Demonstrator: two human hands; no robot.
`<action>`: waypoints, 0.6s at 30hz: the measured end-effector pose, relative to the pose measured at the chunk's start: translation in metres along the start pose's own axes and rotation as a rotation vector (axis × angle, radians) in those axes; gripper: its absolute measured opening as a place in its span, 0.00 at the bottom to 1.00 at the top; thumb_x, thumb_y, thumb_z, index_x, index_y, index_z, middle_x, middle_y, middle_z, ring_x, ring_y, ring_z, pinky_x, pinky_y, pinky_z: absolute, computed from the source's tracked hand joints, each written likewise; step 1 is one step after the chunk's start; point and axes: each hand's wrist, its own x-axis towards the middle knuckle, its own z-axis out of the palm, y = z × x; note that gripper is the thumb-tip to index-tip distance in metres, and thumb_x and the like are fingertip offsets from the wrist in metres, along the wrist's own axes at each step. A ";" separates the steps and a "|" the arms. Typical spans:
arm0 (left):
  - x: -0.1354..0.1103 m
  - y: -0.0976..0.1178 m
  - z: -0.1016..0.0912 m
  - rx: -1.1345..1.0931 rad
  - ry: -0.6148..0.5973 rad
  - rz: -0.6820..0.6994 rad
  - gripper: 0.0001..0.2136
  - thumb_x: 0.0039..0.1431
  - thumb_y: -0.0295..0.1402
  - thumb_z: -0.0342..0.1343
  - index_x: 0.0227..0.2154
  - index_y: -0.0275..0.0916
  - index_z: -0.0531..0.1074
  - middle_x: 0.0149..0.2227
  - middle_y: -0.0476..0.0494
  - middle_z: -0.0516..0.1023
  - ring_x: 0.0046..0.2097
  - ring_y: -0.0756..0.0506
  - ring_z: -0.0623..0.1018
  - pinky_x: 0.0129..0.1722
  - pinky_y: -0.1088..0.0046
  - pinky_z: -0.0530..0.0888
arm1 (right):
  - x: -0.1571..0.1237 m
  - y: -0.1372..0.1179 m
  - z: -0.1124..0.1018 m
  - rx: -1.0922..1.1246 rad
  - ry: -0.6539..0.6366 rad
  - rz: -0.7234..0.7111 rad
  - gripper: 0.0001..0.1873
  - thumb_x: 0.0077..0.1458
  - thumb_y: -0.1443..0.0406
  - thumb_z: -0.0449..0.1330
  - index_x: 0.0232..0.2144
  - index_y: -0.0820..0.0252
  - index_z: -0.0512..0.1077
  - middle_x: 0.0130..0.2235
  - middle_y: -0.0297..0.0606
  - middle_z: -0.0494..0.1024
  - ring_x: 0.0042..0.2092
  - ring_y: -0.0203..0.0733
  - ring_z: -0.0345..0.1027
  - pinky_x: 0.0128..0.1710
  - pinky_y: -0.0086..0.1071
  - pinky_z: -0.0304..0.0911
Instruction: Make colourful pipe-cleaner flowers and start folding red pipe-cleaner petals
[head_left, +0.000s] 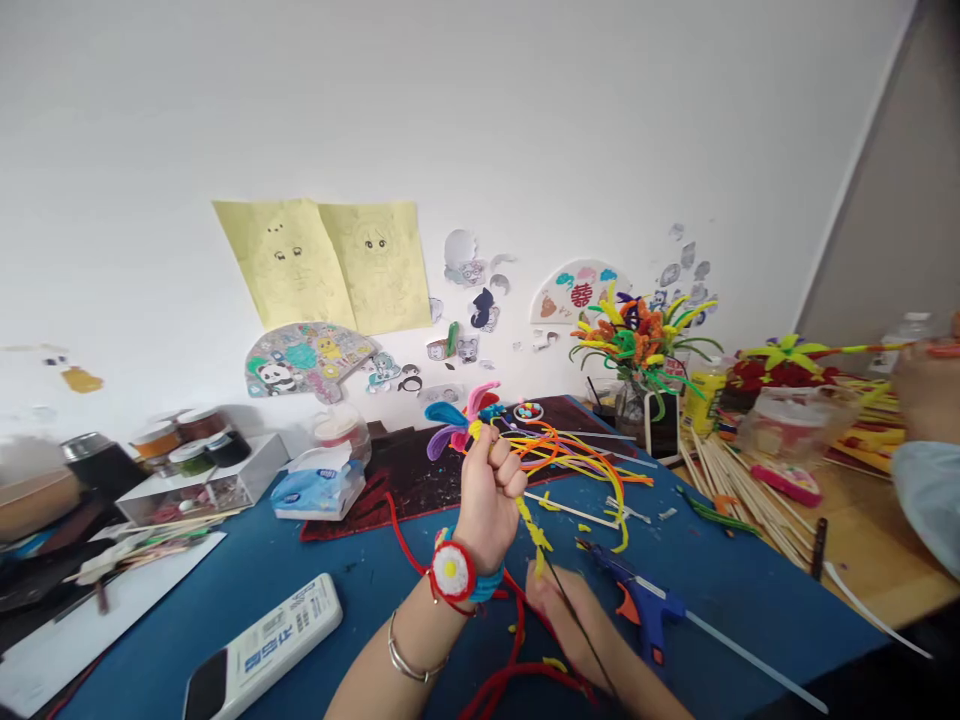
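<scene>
My left hand is raised and shut around a flower made of pipe cleaners, with blue, purple and pink petals above my fist. A yellow pipe cleaner twists down a thin dark stick below that fist. My right hand is low over the blue mat, its fingers at the stem's lower part. A crocheted red and white wristband and a silver bangle sit on my left wrist.
A blue glue gun lies right of my right hand, and a white remote control sits at lower left. Loose pipe cleaners cross the mat. A co-worker's hand holds a pipe-cleaner flower at right, above wooden sticks.
</scene>
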 end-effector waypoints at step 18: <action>-0.020 -0.002 0.012 0.386 -0.280 0.080 0.11 0.60 0.38 0.51 0.27 0.41 0.57 0.17 0.60 0.44 0.16 0.57 0.42 0.13 0.84 0.45 | 0.010 -0.042 -0.048 0.112 0.111 0.167 0.20 0.62 0.55 0.44 0.21 0.57 0.53 0.22 0.28 0.54 0.25 0.33 0.46 0.24 0.30 0.45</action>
